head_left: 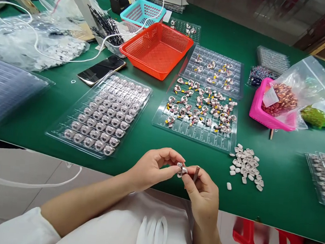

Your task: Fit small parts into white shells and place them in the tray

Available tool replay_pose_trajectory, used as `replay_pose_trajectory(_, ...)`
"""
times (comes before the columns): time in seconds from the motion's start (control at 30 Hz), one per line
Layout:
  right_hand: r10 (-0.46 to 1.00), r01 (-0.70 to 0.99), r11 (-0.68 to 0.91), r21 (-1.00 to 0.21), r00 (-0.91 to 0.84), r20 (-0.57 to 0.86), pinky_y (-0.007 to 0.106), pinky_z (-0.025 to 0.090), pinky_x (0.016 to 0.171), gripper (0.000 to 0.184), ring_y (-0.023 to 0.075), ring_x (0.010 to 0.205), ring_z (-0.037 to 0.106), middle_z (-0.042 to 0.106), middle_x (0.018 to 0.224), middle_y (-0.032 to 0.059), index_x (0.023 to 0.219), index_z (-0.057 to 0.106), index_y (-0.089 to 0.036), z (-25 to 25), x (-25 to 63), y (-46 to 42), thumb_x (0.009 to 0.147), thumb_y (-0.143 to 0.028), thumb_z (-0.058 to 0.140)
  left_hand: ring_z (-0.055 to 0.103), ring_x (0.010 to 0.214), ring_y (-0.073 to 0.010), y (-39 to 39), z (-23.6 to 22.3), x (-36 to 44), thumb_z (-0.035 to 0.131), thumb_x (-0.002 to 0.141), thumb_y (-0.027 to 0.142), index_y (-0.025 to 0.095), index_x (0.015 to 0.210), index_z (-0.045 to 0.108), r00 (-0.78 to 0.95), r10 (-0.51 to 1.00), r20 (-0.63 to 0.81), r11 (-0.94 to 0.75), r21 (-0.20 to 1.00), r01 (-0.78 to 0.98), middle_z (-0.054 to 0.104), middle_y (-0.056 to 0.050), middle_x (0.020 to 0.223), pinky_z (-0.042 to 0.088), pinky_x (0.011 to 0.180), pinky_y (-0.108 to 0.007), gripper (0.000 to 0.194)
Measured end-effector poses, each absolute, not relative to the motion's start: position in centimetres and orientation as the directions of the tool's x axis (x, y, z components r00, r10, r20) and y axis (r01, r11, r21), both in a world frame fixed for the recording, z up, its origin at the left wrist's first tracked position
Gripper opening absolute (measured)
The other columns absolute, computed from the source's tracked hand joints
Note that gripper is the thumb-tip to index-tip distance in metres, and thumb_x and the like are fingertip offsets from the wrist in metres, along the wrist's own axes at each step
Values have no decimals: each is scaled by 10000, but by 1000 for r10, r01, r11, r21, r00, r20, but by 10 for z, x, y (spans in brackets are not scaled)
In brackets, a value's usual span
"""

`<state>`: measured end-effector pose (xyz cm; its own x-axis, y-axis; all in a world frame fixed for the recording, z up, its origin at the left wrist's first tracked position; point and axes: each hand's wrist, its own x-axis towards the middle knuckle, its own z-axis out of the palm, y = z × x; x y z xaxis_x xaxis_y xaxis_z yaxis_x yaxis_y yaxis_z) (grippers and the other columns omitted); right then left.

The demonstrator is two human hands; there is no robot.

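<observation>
Between the fingertips of both hands, close to the table's front edge, is a small shiny silver and white part (pixel 181 170), perhaps an earbud housing. My left hand (pixel 159 167) pinches it from the left. My right hand (pixel 202 187) grips its right side and also carries a thin brown stick (pixel 196 173) that pokes up between the fingers. Fingers cover much of the part. Ahead lies a clear tray (pixel 198 135) bearing many small white parts with yellow tabs. To the left is a tray (pixel 55 131) with rows of silver-white housings. Loose white caps (pixel 244 164) are heaped at the right.
A red basket (pixel 156 69), a blue basket (pixel 126 15) and a phone (pixel 101 69) lie farther back. At right a pink basket (pixel 271 121) holds a bag of copper-coloured pieces (pixel 282 99). A white cable (pixel 70 59) crosses the left side. A red stool (pixel 265 243) stands below.
</observation>
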<state>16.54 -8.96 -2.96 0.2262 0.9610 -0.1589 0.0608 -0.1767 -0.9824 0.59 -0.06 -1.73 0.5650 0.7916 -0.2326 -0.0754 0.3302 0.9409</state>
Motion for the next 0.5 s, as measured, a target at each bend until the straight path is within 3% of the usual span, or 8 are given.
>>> replay_pose_trajectory(0.13, 968, 91, -180, -979, 192, -160, 262, 472, 634, 134, 168, 757, 617, 696, 909, 42, 1005, 732, -242, -29, 170, -90, 937, -339, 670, 687, 774, -156, 1, -19, 5, 717, 832, 217, 138, 957, 701, 559, 801, -213, 291, 955, -53, 732, -52, 850, 573, 727, -269, 148)
replay_pose_trajectory(0.23, 968, 103, -194, -976, 180, -174, 258, 469, 614, 139, 160, 714, 608, 702, 884, 38, 994, 734, -240, -28, 173, -89, 930, -345, 669, 684, 780, -157, 2, -20, 4, 671, 828, 170, 141, 973, 729, 562, 818, -120, 138, 990, 10, 731, -58, 870, 568, 726, -265, 159)
replay_pose_trajectory(0.33, 962, 52, -207, -977, 190, -194, 241, 449, 566, 146, 131, 631, 560, 685, 803, 24, 952, 731, -220, -27, 174, -88, 925, -348, 665, 688, 771, -168, 4, -19, 3, 633, 837, 152, 127, 947, 755, 612, 790, -45, -4, 997, 77, 734, -79, 867, 566, 730, -282, 166)
replay_pose_trajectory(0.5, 951, -48, -240, -970, 188, -245, 217, 426, 525, 161, 105, 578, 525, 660, 722, 6, 901, 719, -201, -27, 174, -85, 921, -353, 671, 716, 787, -179, 9, -15, 1, 661, 870, 182, 120, 984, 763, 682, 731, -17, -83, 990, 114, 762, -94, 877, 578, 746, -286, 165)
